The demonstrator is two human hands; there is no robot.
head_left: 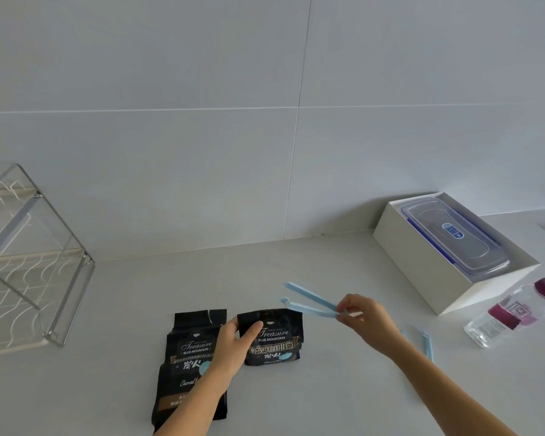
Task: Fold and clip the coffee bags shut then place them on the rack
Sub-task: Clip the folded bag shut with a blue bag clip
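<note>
Glossy black foil coffee bags (pixel 269 338), pale-blue plastic clip (pixel 312 305), metal wire rack (pixel 41 262), matt countertop (pixel 296 398)

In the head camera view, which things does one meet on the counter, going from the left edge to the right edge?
Metal wire rack → unfolded black coffee bag → folded black coffee bag → open light-blue plastic clip → white box with a clear lidded container → clear plastic bottle with a purple cap.
</note>
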